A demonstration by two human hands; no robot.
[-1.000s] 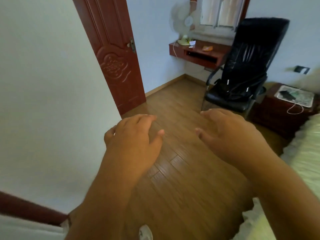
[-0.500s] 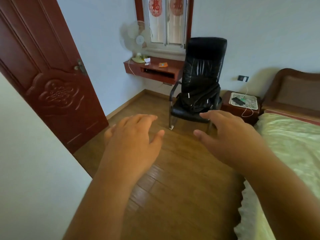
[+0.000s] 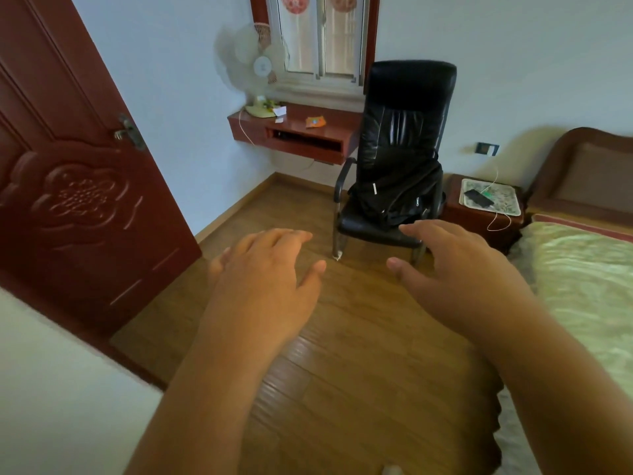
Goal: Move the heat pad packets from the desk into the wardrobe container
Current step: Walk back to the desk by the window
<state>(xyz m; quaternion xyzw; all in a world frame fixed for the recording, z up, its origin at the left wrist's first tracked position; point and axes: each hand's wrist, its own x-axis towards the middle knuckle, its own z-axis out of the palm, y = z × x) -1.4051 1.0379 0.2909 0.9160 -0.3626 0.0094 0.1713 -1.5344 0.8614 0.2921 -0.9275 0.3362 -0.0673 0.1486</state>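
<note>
Orange against red-brown wood, a heat pad packet (image 3: 315, 122) lies on the wall-mounted surface (image 3: 298, 132) under the window (image 3: 322, 36), well apart from both hands; whether it is one packet or several stacked cannot be told at this range. The left hand (image 3: 263, 279) and the right hand (image 3: 455, 272) hover palm-down over the wooden floor (image 3: 359, 337) in the foreground, fingers loosely spread and holding nothing, with a gap between the two thumbs. On the same surface, to the left of the packet, stands a pale fan (image 3: 257, 73) on its base, with a small white item (image 3: 280, 111) just beside it and a cord hanging over the front edge. A black high-backed chair (image 3: 404, 132) stands just right of the surface, a black backpack (image 3: 400, 197) resting on its seat. Right of the chair is a dark bedside cabinet (image 3: 479, 217) carrying a patterned mat with a dark phone (image 3: 478, 197) plugged into a white cable. A bed (image 3: 589, 286) with a pale green cover fills the right edge. A carved dark red door (image 3: 75, 200) stands open on the left. No wardrobe container is in sight.
</note>
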